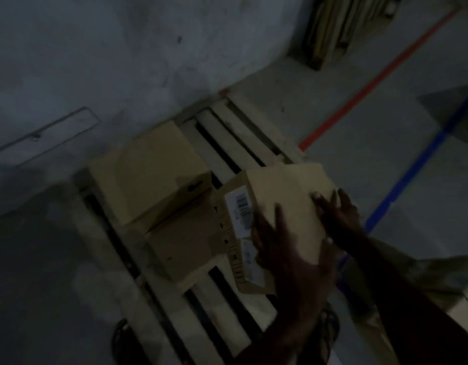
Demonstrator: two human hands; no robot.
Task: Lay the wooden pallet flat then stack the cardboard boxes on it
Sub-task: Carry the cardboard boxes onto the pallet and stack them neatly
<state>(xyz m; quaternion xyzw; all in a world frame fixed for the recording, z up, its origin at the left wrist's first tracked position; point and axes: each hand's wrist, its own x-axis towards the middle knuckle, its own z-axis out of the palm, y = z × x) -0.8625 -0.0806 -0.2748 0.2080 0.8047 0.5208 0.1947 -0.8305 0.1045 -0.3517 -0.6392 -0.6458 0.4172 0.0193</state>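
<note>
A: Where's the pallet (227,133)?

B: Flat on the floor (359,143) already, one end close to the wall (122,61). So the first part looks done; this is the stacking part.

A: And the boxes?

B: A pale box (146,169) sits on the pallet's far left. A darker box (185,243) is just in front of it, touching it. A third box (288,206) is in the person's hands, at the pallet's right side, over a labelled box (242,209) with a barcode sticker. It's dim and blurred, so I can't tell whether the held one has landed or is a little above.

A: How's the grip?

B: The left hand (272,241) lies with fingers spread against the near left face. The right hand (338,214) presses the right face, fingers also splayed. Neither is curled shut; the box is squeezed between two flat palms.

A: What does the next move need?

B: My guess: lower it square onto the labelled box, edges lined up, then slide the palms away without dragging it. The risk is overhang on the pallet's right edge, or a tilt if one hand lets go first.

A: Anything else about?

B: Red tape (380,80) and blue tape (422,159) lines on the floor to the right, and more pallets (338,27) leaning upright in the far corner. Another pale object shows at the right edge, too cut off to name.
</note>
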